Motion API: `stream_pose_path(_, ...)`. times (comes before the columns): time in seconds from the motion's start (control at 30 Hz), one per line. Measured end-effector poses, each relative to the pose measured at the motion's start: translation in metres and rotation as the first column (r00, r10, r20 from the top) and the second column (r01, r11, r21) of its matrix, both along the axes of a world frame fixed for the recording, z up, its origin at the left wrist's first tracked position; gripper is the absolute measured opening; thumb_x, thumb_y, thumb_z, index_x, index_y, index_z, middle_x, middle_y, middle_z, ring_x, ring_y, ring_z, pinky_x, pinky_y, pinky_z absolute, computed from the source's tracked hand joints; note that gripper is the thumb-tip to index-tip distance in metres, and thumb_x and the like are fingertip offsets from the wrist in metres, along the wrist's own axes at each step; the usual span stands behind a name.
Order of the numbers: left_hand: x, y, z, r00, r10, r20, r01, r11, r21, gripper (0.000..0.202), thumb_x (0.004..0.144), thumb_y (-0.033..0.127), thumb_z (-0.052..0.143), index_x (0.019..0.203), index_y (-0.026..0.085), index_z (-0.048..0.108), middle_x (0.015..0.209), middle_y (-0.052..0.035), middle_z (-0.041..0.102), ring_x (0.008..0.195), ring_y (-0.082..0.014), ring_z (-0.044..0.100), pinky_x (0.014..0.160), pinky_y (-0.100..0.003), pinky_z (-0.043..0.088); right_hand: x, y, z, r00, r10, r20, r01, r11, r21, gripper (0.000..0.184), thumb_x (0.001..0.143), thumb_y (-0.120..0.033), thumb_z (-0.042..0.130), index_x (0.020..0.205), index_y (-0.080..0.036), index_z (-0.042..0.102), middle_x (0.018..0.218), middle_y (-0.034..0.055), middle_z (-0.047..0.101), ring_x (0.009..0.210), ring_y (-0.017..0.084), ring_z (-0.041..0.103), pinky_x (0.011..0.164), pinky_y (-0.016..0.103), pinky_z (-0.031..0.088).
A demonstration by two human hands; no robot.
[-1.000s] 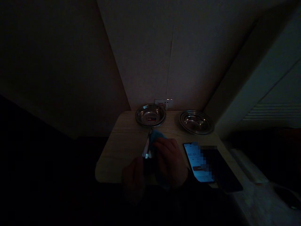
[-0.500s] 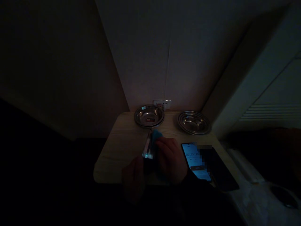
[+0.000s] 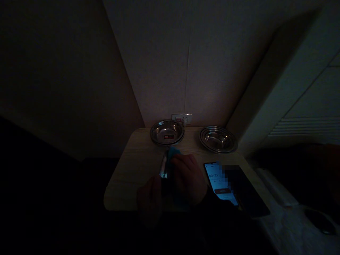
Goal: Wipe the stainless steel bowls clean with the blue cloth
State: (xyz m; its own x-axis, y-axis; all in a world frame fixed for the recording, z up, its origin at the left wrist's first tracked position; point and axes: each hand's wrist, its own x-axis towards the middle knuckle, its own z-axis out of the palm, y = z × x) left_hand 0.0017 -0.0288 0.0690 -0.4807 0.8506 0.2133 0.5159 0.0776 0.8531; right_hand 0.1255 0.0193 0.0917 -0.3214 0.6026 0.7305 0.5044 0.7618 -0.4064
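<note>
Between my hands is a shiny metal piece (image 3: 164, 169); darkness hides most of it, so its full shape is unclear. My left hand (image 3: 149, 200) is closed at its near left edge, fingers pinching it. My right hand (image 3: 189, 179) is closed on a blue cloth (image 3: 174, 152) and presses it against the right side of the metal piece. Just beyond them, a steel bowl (image 3: 166, 132) with a dark and red label sits on top of another at the back of the table.
Nested steel bowls (image 3: 217, 139) stand at the back right of the pale wooden table (image 3: 124, 180). A lit phone (image 3: 219, 184) showing a timer lies right of my right hand, beside a dark flat device (image 3: 248, 193). Behind, a wall socket (image 3: 182, 118) sits low on the wall.
My right hand and the blue cloth have shifted slightly left along the metal piece. My left hand keeps its hold, almost unmoved. The whole view has tilted a little.
</note>
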Motion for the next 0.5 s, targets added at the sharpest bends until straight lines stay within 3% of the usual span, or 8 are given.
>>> stream_pose_path(0.07, -0.002, -0.001, -0.003, 1.000, -0.023, -0.012, 0.023, 1.000, 0.000, 0.041, 0.085, 0.040, 0.036, 0.056, 0.021, 0.057, 0.050, -0.0030, 0.061, 0.044, -0.0122, 0.054, 0.043, -0.022, 0.041, -0.003, -0.002, 0.000, 1.000, -0.018, -0.007, 0.018, 1.000, -0.015, 0.024, 0.083, -0.009, 0.044, 0.100, -0.013, 0.062, 0.098, 0.0121, 0.064, 0.085, 0.023, 0.052, 0.072, 0.037, 0.050)
stream_pose_path(0.27, -0.011, -0.006, -0.031, 0.982, 0.111, -0.154, -0.099, 0.991, 0.084, 0.039, 0.083, 0.046, 0.040, 0.071, 0.019, 0.065, 0.068, -0.0069, 0.068, 0.061, -0.0164, 0.061, 0.054, -0.025, 0.049, -0.005, -0.018, -0.012, 0.994, 0.058, -0.093, -0.059, 0.998, -0.016, 0.023, 0.085, -0.013, 0.046, 0.100, -0.017, 0.062, 0.095, 0.0090, 0.065, 0.083, 0.020, 0.055, 0.067, 0.033, 0.051)
stream_pose_path(0.37, -0.011, -0.013, -0.044, 0.970, 0.105, -0.220, -0.083, 0.991, 0.104, 0.035, 0.084, 0.042, 0.041, 0.077, 0.020, 0.067, 0.072, -0.0077, 0.069, 0.070, -0.0193, 0.064, 0.065, -0.030, 0.052, 0.003, -0.009, -0.020, 0.973, -0.037, -0.226, 0.000, 0.987, -0.160, 0.026, 0.084, -0.011, 0.047, 0.102, -0.021, 0.063, 0.098, 0.0073, 0.065, 0.088, 0.019, 0.059, 0.075, 0.033, 0.052)
stream_pose_path(0.43, -0.009, -0.019, -0.047, 0.959, 0.146, -0.244, -0.116, 0.984, 0.133, 0.033, 0.084, 0.042, 0.043, 0.080, 0.020, 0.067, 0.084, -0.0117, 0.069, 0.089, -0.0246, 0.063, 0.081, -0.038, 0.050, 0.009, -0.002, -0.023, 0.940, -0.107, -0.325, 0.010, 0.958, -0.288, 0.027, 0.083, -0.012, 0.048, 0.102, -0.022, 0.064, 0.098, 0.0062, 0.066, 0.091, 0.018, 0.060, 0.079, 0.032, 0.051)
stream_pose_path(0.5, -0.004, -0.025, -0.046, 0.954, 0.161, -0.253, -0.118, 0.977, 0.178, 0.033, 0.085, 0.042, 0.041, 0.086, 0.021, 0.066, 0.094, -0.0119, 0.068, 0.099, -0.0253, 0.060, 0.088, -0.040, 0.047, 0.012, 0.000, -0.024, 0.909, -0.145, -0.391, -0.026, 0.916, -0.400, 0.026, 0.083, -0.015, 0.049, 0.102, -0.022, 0.064, 0.098, 0.0054, 0.067, 0.092, 0.018, 0.062, 0.080, 0.032, 0.051)
